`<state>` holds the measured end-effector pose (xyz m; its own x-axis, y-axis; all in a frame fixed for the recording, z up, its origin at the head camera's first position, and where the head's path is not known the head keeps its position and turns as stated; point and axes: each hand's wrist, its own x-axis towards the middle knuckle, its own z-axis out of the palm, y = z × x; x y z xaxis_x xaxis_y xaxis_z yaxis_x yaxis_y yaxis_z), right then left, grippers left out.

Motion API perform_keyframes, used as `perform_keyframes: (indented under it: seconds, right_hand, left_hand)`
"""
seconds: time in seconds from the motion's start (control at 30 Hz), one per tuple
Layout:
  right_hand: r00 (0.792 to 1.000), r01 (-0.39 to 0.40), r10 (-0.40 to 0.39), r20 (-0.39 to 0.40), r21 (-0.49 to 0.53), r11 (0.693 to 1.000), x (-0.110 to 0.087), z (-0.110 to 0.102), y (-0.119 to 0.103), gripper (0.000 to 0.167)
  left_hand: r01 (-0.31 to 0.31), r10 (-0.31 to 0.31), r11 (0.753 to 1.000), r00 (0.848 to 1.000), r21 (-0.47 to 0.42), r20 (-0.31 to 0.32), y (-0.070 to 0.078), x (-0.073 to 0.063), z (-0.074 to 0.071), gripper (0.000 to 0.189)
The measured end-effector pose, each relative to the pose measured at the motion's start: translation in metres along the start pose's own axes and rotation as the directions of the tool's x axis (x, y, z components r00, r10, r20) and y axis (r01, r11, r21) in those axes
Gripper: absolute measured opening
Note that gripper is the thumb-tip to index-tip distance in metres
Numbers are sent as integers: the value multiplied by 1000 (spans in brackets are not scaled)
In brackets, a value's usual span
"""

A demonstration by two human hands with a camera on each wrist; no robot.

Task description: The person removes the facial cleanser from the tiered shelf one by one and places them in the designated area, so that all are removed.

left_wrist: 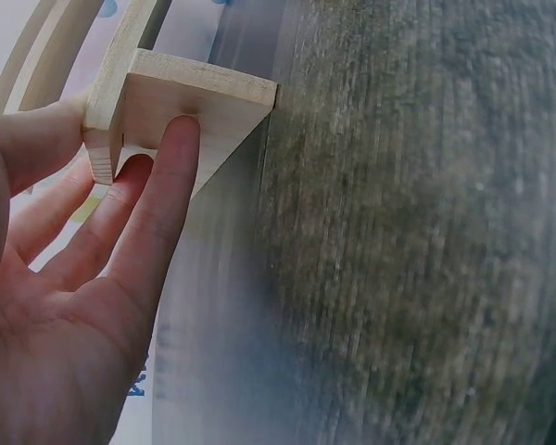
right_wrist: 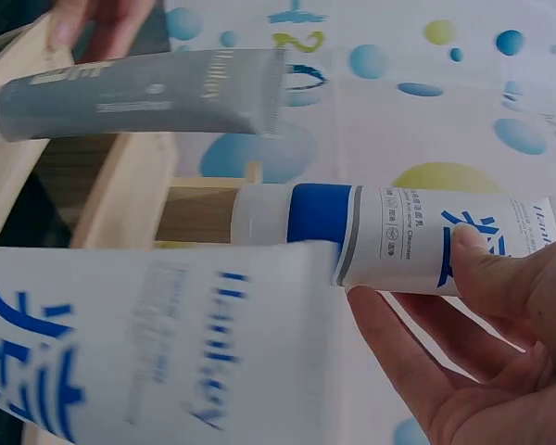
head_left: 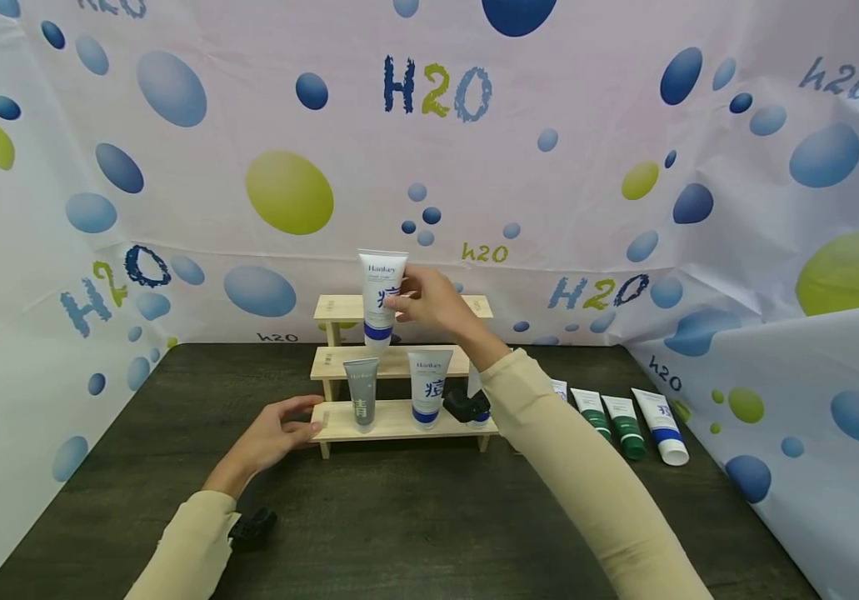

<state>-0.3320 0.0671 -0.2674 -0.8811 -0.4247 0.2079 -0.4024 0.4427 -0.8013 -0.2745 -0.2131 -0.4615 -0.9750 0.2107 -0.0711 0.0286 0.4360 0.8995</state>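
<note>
My right hand (head_left: 436, 304) holds a white Hankey squeeze tube (head_left: 375, 283) with a blue band, cap down, in front of the top tier and close over the middle one. In the right wrist view the thumb presses the front of this tube while fingers support its back. My left hand (head_left: 273, 440) grips the left end of the lowest tier of a three-tier wooden stand (head_left: 392, 423); the left wrist view has fingertips against the wood. On that tier a grey tube (head_left: 362, 393) and a white tube (head_left: 429, 385) stand cap down. Another tube is mostly hidden behind my right sleeve.
Right of the stand, two green-and-white tubes (head_left: 626, 427) and a white-and-blue tube (head_left: 661, 427) lie on the dark table (head_left: 399, 533), beside another partly covered by my sleeve. A printed backdrop (head_left: 586, 250) rises behind the table and at both sides.
</note>
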Motion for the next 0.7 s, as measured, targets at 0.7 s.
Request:
perform_keyframes:
  seconds: [0.7]
  right_hand:
    - [993,66,-58,-105,81,995,-38,-59,-25,39]
  left_hand:
    - [-18,18,1000,1000,7,-1,-2,1,-1,59]
